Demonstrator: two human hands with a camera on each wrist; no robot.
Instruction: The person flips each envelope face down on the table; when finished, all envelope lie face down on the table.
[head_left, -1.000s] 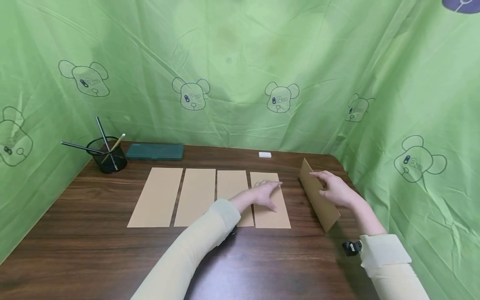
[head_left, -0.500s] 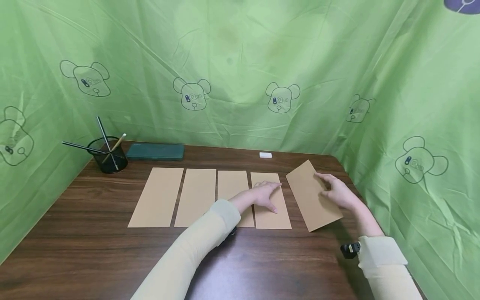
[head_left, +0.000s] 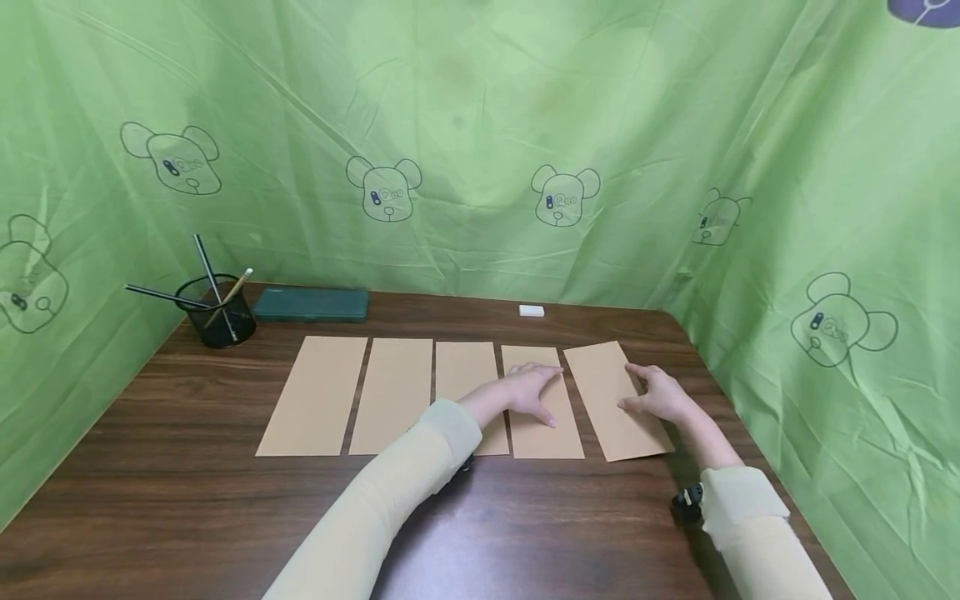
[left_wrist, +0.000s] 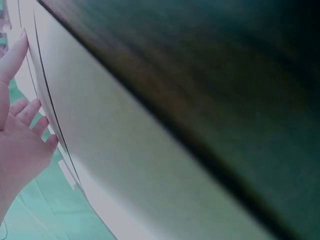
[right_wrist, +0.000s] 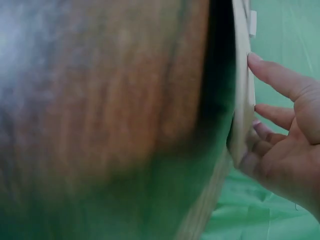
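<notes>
Four plain brown cardboard sheets lie in a row in the head view, from the leftmost sheet [head_left: 313,396] to the fourth sheet [head_left: 543,442]. On that fourth one rests my left hand [head_left: 528,390], fingers spread and thumb apart; its forearm crosses the third sheet [head_left: 463,367]. A fifth cardboard sheet [head_left: 600,383] lies at a slant to the right of the row, low over the table. My right hand [head_left: 656,393] holds it by its right edge, thumb on top. In the right wrist view the other fingers [right_wrist: 262,145] curl at the sheet's edge.
A black mesh pen holder [head_left: 217,312] with pencils stands at the back left, beside a dark green case [head_left: 311,304]. A white eraser [head_left: 531,311] lies near the back edge. Green curtains [head_left: 465,125] enclose the brown wooden table [head_left: 187,517].
The fifth sheet, first held nearly upright, has tipped down leftward to almost flat. My right hand has moved down and slightly left with it. My left hand has stayed put.
</notes>
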